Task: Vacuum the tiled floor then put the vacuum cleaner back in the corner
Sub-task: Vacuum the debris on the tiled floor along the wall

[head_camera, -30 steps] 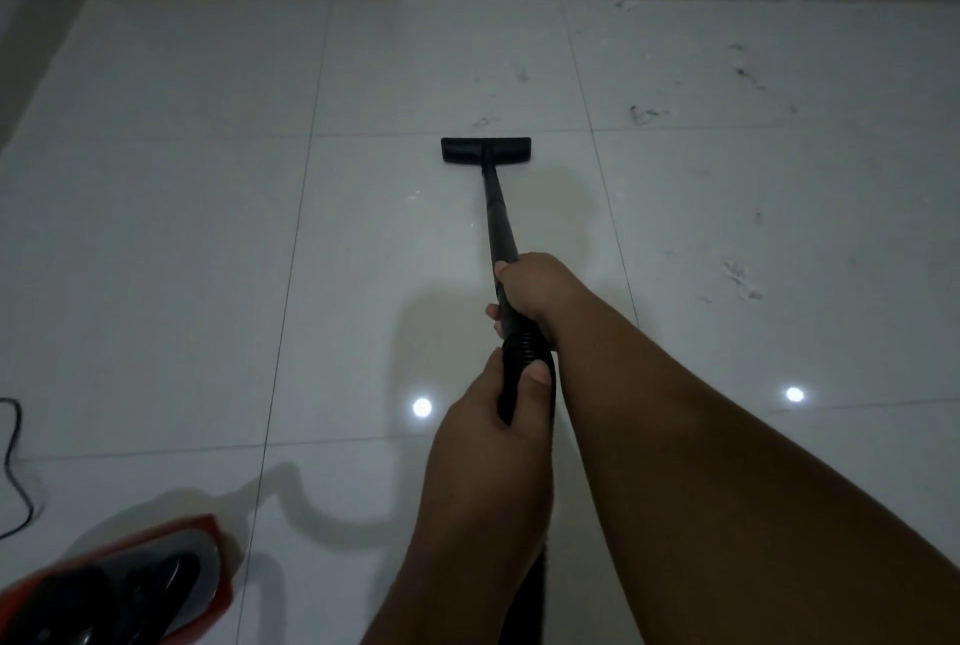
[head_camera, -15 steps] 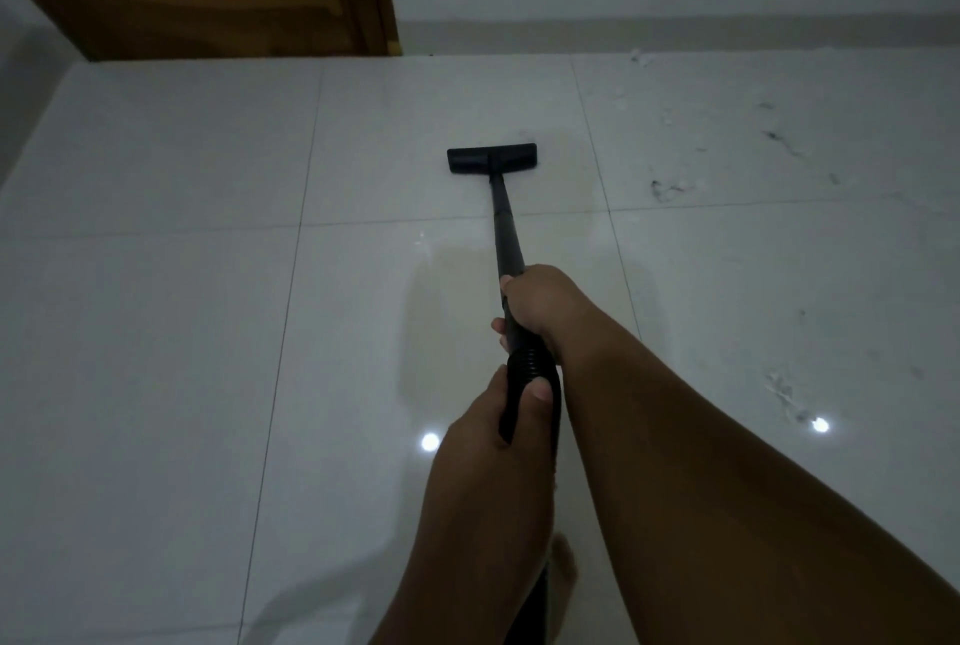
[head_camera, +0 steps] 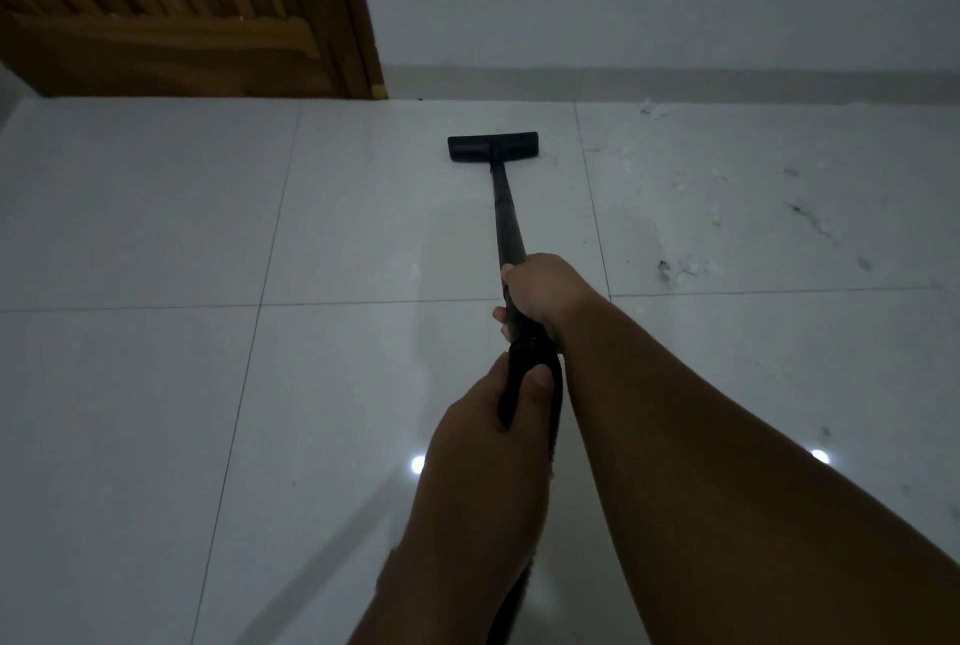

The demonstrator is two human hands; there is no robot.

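Note:
A black vacuum wand (head_camera: 506, 213) runs from my hands out to its flat floor nozzle (head_camera: 492, 147), which lies on the white tiled floor (head_camera: 156, 384) close to the far wall. My right hand (head_camera: 545, 293) grips the wand higher up. My left hand (head_camera: 493, 416) grips the ribbed handle end just behind it, thumb on top. The vacuum's body is out of view.
A wooden door (head_camera: 171, 5) fills the far left. A grey-white wall with a skirting strip (head_camera: 675, 78) runs along the back. Dust and white scraps (head_camera: 685, 270) are scattered over the tiles to the right of the nozzle.
The nozzle has been pushed forward across a tile joint toward the far wall. My view has risen, so more door and wall show, and the red vacuum body has left the frame.

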